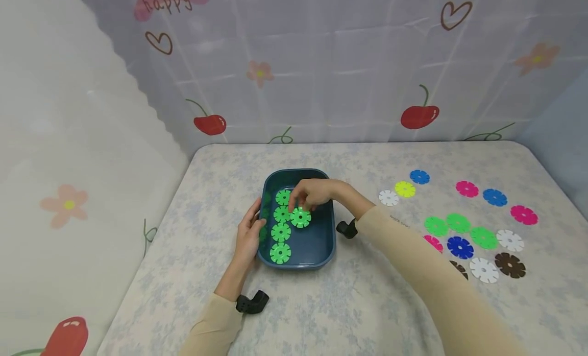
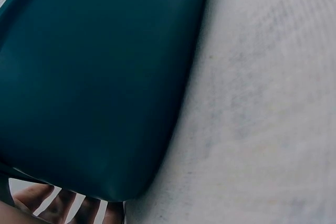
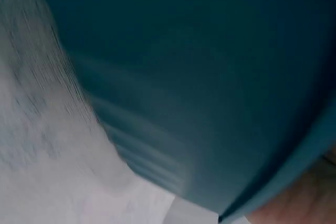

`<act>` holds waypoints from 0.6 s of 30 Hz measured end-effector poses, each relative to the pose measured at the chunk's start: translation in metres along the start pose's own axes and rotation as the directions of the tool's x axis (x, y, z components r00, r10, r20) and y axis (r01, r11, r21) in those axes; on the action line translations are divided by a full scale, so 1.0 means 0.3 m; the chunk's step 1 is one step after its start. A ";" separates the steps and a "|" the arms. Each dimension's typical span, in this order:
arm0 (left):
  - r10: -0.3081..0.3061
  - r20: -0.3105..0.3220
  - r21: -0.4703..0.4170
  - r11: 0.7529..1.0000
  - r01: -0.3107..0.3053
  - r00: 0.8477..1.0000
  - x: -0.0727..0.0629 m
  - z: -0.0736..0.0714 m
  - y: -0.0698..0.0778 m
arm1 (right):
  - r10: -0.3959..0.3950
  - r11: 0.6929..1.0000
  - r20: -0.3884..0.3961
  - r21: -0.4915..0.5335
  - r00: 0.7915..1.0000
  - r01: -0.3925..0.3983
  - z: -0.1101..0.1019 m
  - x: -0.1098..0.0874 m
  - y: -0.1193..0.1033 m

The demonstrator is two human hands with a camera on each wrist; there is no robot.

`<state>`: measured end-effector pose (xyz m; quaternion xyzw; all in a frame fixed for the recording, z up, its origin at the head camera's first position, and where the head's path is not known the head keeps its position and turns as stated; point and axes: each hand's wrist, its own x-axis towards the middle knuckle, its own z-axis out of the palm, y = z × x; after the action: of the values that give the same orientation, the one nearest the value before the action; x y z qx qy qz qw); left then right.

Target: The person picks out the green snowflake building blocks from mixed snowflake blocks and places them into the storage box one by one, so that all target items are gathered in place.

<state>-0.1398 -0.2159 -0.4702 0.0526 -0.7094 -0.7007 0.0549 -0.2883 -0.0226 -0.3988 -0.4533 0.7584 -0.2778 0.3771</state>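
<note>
A dark teal plastic tray point(image 1: 317, 246) sits on the table, its outer wall filling both wrist views. My left hand point(image 1: 248, 236) holds its left side, thumb at the rim and fingers along the outside; those fingers point(image 2: 65, 205) show beyond the wall in the left wrist view. Over the tray, my right hand point(image 1: 314, 192) pinches a green slotted disc point(image 1: 300, 217) by its upper edge. Left of that disc, several green slotted discs point(image 1: 280, 232) form a column on the tray floor. In the right wrist view the wall hides the right fingertips.
To the right lie loose slotted discs: green point(image 1: 484, 237), blue point(image 1: 460, 247), pink point(image 1: 523, 215), white point(image 1: 484, 270), brown point(image 1: 510, 265) and yellow point(image 1: 405, 189). My right sleeve point(image 1: 413, 259) covers part of some. A patterned curtain point(image 1: 321, 65) hangs behind the table.
</note>
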 end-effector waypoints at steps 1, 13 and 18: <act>0.001 0.000 -0.002 1.000 -0.001 1.000 0.000 0.001 0.001 | -0.002 1.000 0.019 0.007 1.000 0.002 0.009 0.001 -0.002; -0.010 -0.005 0.015 1.000 0.010 1.000 0.001 0.002 0.000 | 0.015 0.995 0.160 0.099 0.987 -0.031 0.070 0.010 0.001; -0.009 -0.006 0.016 1.000 0.009 1.000 0.001 0.000 -0.001 | 0.040 0.991 0.184 0.116 0.982 -0.062 0.086 0.013 -0.001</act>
<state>-0.1400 -0.2158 -0.4704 0.0582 -0.7147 -0.6949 0.0534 -0.2681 -0.0282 -0.4144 -0.4334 0.7138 -0.2713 0.4785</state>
